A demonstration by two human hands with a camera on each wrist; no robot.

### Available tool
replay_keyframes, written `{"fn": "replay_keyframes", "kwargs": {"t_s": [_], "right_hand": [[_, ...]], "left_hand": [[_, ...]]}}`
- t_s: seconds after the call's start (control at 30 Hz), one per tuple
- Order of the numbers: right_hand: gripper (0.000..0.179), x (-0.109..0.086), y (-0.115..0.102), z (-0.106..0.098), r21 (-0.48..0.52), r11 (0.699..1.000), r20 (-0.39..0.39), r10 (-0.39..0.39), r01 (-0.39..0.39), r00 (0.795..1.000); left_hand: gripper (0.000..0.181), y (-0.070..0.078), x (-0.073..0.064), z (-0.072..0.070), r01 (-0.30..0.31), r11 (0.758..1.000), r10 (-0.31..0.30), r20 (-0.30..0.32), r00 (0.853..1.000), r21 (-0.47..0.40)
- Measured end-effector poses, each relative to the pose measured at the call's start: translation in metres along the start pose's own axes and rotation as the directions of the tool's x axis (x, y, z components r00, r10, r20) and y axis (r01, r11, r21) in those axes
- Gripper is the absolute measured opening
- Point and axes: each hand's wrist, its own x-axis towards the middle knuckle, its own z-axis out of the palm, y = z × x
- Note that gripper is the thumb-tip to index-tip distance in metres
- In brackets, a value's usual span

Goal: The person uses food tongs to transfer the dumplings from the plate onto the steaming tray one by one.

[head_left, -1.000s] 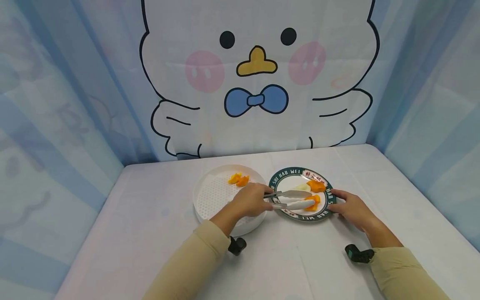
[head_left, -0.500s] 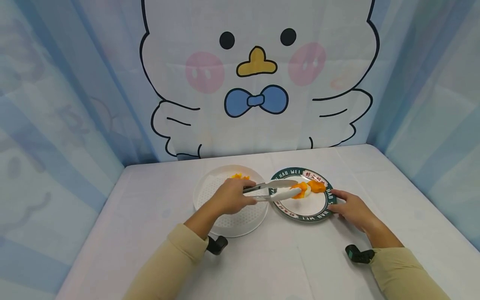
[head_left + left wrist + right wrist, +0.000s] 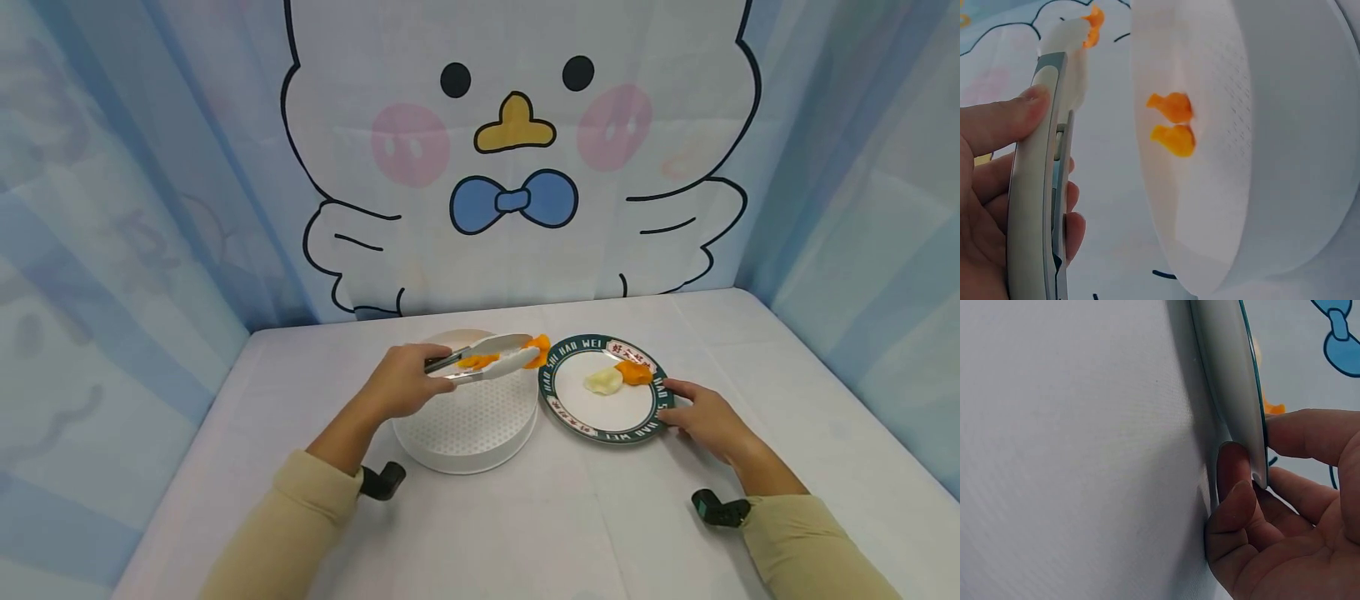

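Note:
In the head view my left hand (image 3: 405,382) grips a pair of tongs (image 3: 495,355) (image 3: 1030,187), thumb on one arm and fingers round the other. Between the tong tips an orange fish-shaped piece (image 3: 537,352) (image 3: 1092,26) is held in the air, over the right side of a round white perforated tray (image 3: 465,429) (image 3: 1297,125). Two orange-yellow fish-shaped pieces (image 3: 1175,107) lie inside the tray. My right hand (image 3: 705,419) (image 3: 1297,506) pinches the rim of a green-edged white plate (image 3: 607,417) (image 3: 1225,369), which bears a pale piece (image 3: 603,381) and an orange piece (image 3: 634,372).
Tray and plate stand side by side on a white-covered table (image 3: 600,533). A cartoon-printed curtain (image 3: 517,258) rises behind the table, with blue curtains at both sides. Small black wrist cameras (image 3: 383,481) sit at both cuffs.
My left hand has moved left with the tongs, lifting an orange piece off the plate and carrying it toward the tray. The right hand has kept its place on the plate rim.

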Motion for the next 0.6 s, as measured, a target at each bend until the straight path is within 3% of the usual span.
{"fn": "replay_keyframes", "kwargs": {"t_s": [0.27,0.6], "right_hand": [[0.071,0.000,0.000,0.000,-0.003,1.000,-0.002,0.005,-0.005,1.000],[0.071,-0.001,0.000,0.000,-0.001,1.000,-0.001,0.000,0.000,1.000]], "left_hand": [[0.054,-0.022,-0.002,0.002,0.043,0.998,-0.043,0.010,0.999,0.035],[0.053,-0.030,-0.003,0.008,0.052,0.998,-0.053,0.014,0.999,0.045]]}}
